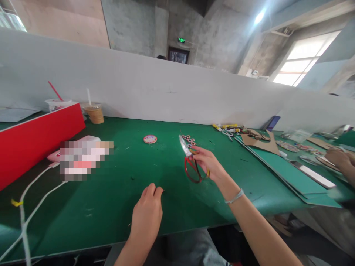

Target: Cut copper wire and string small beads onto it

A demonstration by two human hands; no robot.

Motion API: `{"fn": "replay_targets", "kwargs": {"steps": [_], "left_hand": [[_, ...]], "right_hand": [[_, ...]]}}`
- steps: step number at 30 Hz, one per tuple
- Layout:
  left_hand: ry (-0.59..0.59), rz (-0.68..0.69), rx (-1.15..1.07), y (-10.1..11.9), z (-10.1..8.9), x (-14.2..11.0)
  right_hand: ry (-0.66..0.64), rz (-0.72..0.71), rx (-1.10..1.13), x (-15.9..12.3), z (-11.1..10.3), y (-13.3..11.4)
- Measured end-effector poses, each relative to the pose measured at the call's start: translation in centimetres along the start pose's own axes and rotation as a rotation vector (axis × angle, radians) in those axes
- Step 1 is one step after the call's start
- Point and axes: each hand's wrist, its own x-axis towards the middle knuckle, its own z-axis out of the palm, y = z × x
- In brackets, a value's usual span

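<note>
Honestly couldn't tell how much was done or left, but the right hand [212, 164] gripped shiny metal scissors [184, 145] above the smooth green table [111, 207], near a patterned little pile [189, 140], while the left hand [146, 212] was curled closed, maybe pinching something tiny.

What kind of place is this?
Probably a shared craft workshop: a long green worktable, scissors in the right hand, markers and cut cardboard, under bare concrete walls.
</note>
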Motion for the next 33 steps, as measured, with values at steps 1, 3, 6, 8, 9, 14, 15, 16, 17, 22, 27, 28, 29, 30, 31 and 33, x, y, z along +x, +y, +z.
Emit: {"fn": "replay_targets", "kwargs": {"steps": [1, 3, 6, 8, 9, 14, 15, 16, 17, 22, 27, 28, 29, 30, 31, 33], "left_hand": [[0.003, 0.0, 0.003, 0.0, 0.0, 0.0], [0.007, -0.002, 0.007, 0.0, 0.0, -0.1], [0.002, -0.006, 0.008, 0.0, 0.1, -0.1], [0.002, -0.01, 0.008, 0.0, 0.1, -0.1], [0.002, -0.008, 0.008, 0.0, 0.1, -0.1], [0.002, -0.01, -0.002, -0.1, 0.1, 0.0], [0.003, -0.013, -0.003, -0.1, 0.1, -0.1], [0.004, -0.014, -0.004, 0.0, 0.1, -0.1], [0.006, -0.012, -0.004, 0.0, 0.1, -0.1], [0.024, -0.012, 0.008, 0.0, 0.2, -0.2], [0.003, -0.021, 0.021, 0.1, 0.2, 0.0], [0.0, -0.025, 0.023, 0.2, 0.2, 0.0], [-0.003, -0.028, 0.025, 0.2, 0.1, 0.1], [-0.005, -0.031, 0.026, 0.2, 0.1, 0.1], [-0.006, -0.033, 0.027, 0.2, 0.1, 0.1], [-0.006, -0.03, 0.024, 0.2, 0.1, 0.1]], "right_hand": [[0.045, -0.048, 0.067, 0.5, -0.2, -0.4], [0.098, -0.076, 0.13, 1.3, -0.5, -0.7], [0.102, -0.026, 0.093, 1.9, -0.8, -0.2], [0.052, 0.01, 0.059, 1.9, -0.9, 0.3], [0.014, 0.033, 0.027, 1.8, -0.9, 0.4], [-0.1, 0.124, -0.272, 0.7, -0.6, 0.6], [-0.105, 0.131, -0.297, 0.4, -0.6, 0.5], [-0.112, 0.141, -0.286, 0.1, -0.6, 0.4], [-0.125, 0.153, -0.238, -0.1, -0.6, 0.3], [-0.212, 0.125, 0.113, -0.5, -0.1, -1.1], [-0.142, -0.089, 0.144, -1.6, 3.3, -1.3], [-0.116, -0.15, 0.143, -1.9, 4.2, -0.8], [-0.089, -0.222, 0.143, -2.1, 5.0, -0.2], [-0.067, -0.289, 0.142, -2.3, 5.7, 0.5], [-0.048, -0.341, 0.133, -2.3, 6.3, 1.2], [-0.024, -0.409, 0.081, -2.1, 7.3, 2.5]]}}
